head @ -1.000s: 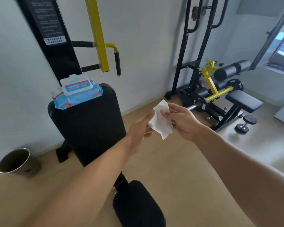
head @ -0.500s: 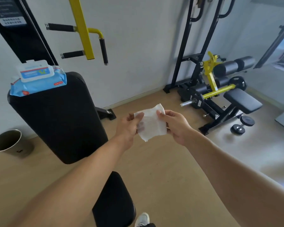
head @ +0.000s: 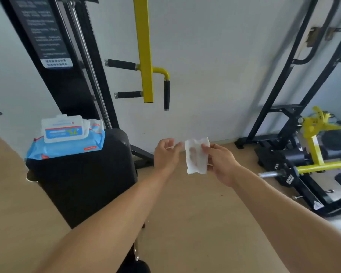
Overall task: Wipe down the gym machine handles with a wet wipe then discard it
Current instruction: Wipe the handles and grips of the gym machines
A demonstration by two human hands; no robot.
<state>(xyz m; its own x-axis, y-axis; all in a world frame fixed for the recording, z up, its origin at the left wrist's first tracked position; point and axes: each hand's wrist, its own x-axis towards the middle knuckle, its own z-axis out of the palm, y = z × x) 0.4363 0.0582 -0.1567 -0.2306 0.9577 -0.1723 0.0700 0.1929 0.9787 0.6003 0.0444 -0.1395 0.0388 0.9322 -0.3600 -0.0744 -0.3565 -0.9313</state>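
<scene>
The wet wipe (head: 196, 155) hangs in the air in front of the person, held by the right hand (head: 221, 164). The right thumb presses on the wipe's upper right part, and some fingers (head: 193, 152) lie behind the thin sheet and show through it as a darker shape. The left hand (head: 166, 154) is just beside the wipe's left edge, with its fingers loosely curled. Its fingertips reach toward the upper left corner of the wipe, but this spot is blurred and I cannot tell if they pinch it.

Above the hands hangs the yellow bar (head: 145, 50) of the machine with three black handles (head: 166, 94): two point to the left, one hangs down. The pack of wipes (head: 66, 138) rests on the top edge of the black backrest pad (head: 83, 174), its lid closed. Behind the pad's left side, only a small piece of a metal object is visible. The text on the black panel (head: 45, 34) is too blurred to read.
</scene>
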